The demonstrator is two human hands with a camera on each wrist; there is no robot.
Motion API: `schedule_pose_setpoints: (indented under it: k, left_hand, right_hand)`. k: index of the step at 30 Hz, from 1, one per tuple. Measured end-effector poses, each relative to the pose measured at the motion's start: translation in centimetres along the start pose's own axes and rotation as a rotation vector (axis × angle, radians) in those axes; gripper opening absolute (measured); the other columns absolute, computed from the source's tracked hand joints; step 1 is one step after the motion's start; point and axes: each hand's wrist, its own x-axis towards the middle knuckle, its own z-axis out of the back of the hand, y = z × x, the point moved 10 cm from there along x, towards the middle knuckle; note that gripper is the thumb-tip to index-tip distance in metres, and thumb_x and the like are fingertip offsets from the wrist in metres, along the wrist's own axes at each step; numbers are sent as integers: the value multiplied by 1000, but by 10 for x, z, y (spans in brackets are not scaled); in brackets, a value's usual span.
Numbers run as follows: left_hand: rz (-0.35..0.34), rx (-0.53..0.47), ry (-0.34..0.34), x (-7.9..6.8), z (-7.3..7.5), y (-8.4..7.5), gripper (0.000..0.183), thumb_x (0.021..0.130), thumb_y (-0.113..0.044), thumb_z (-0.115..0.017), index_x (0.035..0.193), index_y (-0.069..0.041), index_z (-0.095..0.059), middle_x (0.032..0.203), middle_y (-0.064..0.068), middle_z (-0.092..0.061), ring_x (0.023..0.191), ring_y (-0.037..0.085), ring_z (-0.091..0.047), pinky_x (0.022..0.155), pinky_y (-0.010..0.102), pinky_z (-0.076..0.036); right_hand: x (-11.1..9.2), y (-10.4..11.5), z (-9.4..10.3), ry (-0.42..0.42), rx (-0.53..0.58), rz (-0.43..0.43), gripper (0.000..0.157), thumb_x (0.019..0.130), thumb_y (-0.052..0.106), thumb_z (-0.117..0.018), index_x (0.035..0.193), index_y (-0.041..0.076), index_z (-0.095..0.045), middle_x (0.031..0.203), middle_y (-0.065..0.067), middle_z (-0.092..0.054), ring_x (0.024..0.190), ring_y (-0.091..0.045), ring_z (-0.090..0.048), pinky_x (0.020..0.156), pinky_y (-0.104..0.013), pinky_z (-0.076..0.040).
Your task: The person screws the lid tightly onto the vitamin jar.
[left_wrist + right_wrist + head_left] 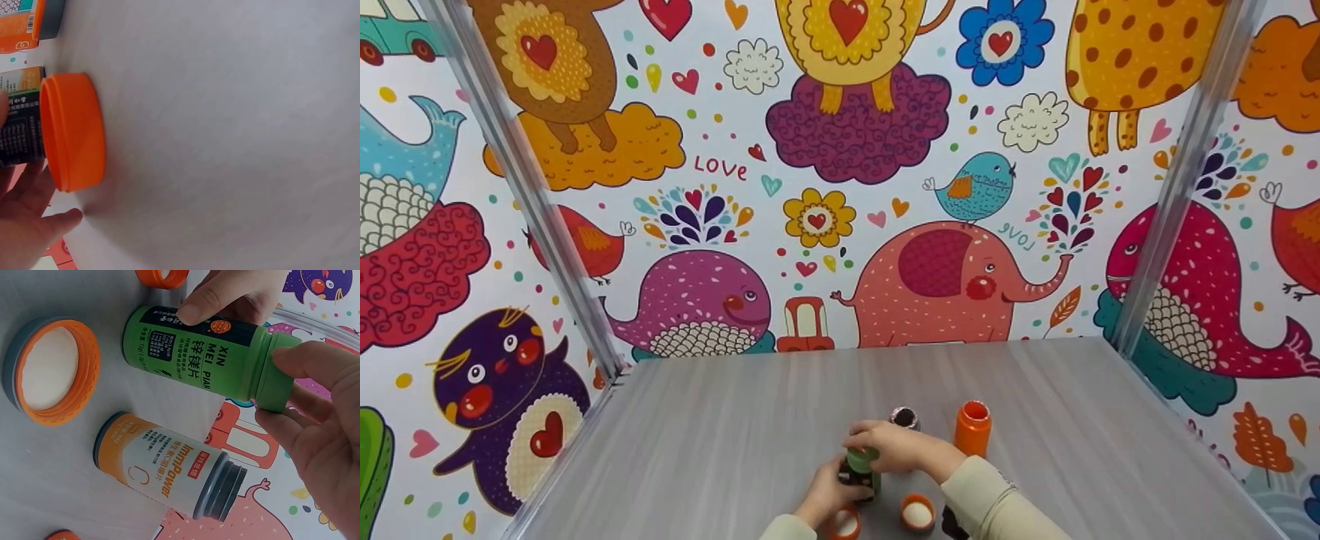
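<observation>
A green bottle [185,354] with a dark label stands upright on the table. My left hand [826,491] grips it around the body, with the thumb across the label. On top, my right hand [891,445] holds the green cap [277,371] between thumb and fingers; the cap sits on the bottle's neck. Just beyond my hands stands a white and orange bottle [169,464], its grey threaded neck uncovered. Close by my left hand lies an orange lid [79,132]. Another lid [84,371], orange inside with a grey outer wall and white lining, lies inside up near the green bottle.
An orange bottle [973,429] with an uncovered mouth stands to the right, beyond my right forearm. The grey wood-grain table [720,420] meets cartoon-printed walls [885,195] at the back and sides, with metal posts [1174,180] at the corners.
</observation>
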Motion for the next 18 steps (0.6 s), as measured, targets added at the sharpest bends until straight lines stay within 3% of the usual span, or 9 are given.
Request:
schedule_pose_setpoints:
  k: [12,18]
  left_hand:
    - [-4,-17,5,0,1,-1,49,64,-18,-71,105,-3,-50,99,10,-55,88,24,-53,73,38,-42]
    - [-29,-15,10,-1,0,-3,49,64,-19,-70,105,-2,-50,96,10,-56,86,24,-54,72,37,-43]
  right_hand:
    - [3,1,1,-15,-56,5,41,73,8,-60,113,18,-53,109,-2,-49,91,-10,-48,74,-23,-44]
    - [5,0,2,-46,-96,-25,35,73,15,-62,107,15,-56,94,1,-51,77,-6,-48,69,-19,-43]
